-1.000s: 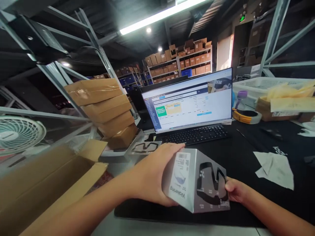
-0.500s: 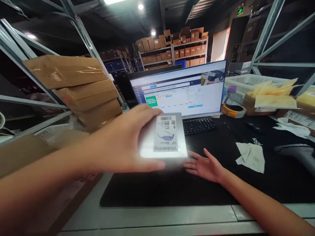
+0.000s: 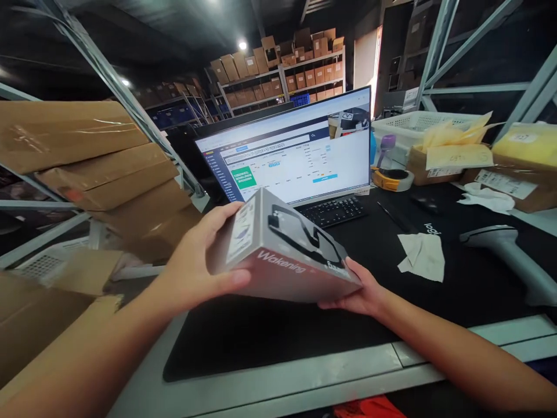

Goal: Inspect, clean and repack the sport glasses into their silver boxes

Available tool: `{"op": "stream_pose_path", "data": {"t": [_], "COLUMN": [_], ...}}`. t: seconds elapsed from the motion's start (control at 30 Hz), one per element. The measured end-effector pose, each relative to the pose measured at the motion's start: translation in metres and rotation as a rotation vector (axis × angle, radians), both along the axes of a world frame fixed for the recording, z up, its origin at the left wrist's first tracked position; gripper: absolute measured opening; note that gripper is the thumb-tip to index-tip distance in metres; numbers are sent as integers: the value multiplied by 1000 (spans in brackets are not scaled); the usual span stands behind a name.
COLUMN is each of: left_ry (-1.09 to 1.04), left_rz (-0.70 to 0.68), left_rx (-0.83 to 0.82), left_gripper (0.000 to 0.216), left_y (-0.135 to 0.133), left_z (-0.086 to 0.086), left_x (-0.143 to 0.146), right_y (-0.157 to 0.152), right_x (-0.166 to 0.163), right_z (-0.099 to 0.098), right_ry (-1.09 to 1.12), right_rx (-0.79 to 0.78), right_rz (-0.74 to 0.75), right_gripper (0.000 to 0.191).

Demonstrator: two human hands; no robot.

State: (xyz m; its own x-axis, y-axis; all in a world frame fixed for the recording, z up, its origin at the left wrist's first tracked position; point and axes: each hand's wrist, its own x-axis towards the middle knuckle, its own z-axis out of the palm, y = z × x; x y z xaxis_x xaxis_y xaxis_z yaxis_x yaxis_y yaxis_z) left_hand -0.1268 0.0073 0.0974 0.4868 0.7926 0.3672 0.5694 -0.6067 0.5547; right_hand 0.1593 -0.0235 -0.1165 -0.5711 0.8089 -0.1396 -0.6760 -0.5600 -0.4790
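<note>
A silver-grey box [image 3: 282,270] marked "Wakening", with a black printed shape on its top face, is held tilted above the black desk mat [image 3: 209,348]. Around its left end my left hand [image 3: 200,261] is closed, thumb along the front side. My right hand [image 3: 352,290] grips the opposite end, thumb on the edge and fingers underneath. A white label with print shows on the box's left end face. Behind the box stand the keyboard [image 3: 335,212] and a lit monitor [image 3: 287,157].
Taped cardboard boxes [image 3: 82,174] are stacked at left. To the right lie a crumpled paper [image 3: 422,255], a barcode scanner [image 3: 509,244], a pen [image 3: 391,216] and a tape roll [image 3: 391,179]. A white basket [image 3: 418,122] and cartons with yellow envelopes [image 3: 461,151] stand farther back.
My right hand was open beside the box and now grips its right end. The box has turned, so its top and long side show. The view has shifted right.
</note>
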Motion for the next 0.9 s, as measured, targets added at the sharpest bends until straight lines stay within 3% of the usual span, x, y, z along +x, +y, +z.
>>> {"op": "stream_pose_path", "data": {"t": [0.1,0.17,0.37,0.47,0.53,0.67,0.9], "left_ry": [-69,-89,22,11,-26,-93,-30], "left_rz": [-21,16,317,325,299,268,284], "left_rx": [27,40,-2,-44,-68,-86,-65], "left_gripper": [99,99,107,101,93,85,88], "left_y": [1,0,-7,-12,-13,-16,-22], "left_z": [-12,-30,-133,-169,-179,-183,-193], "left_x": [-27,-50,-95,-94,-88,-83,-98], "right_y": [7,12,30,38,43,48,47], "right_x": [11,24,61,69,71,78,92], "right_z": [13,23,31,25,21,20,22], "right_ry": [-162,-295,-521,-594,-631,-688,-711], "right_rx": [-6,2,-31,-72,-91,-110,-127], "right_rz": [-105,-167,-280,-305,-314,-332,-353], "right_gripper": [53,48,33,28,26,25,25]}}
